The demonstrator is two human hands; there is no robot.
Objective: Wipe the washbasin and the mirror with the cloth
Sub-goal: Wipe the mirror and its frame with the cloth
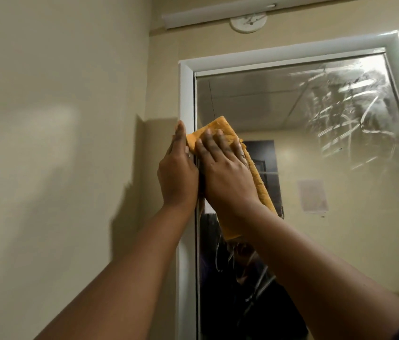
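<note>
An orange cloth (220, 127) lies flat against the mirror (316, 148) near its upper left edge. My right hand (225, 168) presses the cloth to the glass with straight, spread fingers. My left hand (177, 173) lies on the white frame (185, 94) beside it, its fingers straight and reaching the cloth's left edge. Wet smear streaks cover the mirror's upper right part. The washbasin is out of view.
A cream wall (58, 143) fills the left. Above the mirror sit a white tube light fitting (218, 14) and a round white wall fitting (248, 22). The glass reflects a dark door and a paper on the far wall.
</note>
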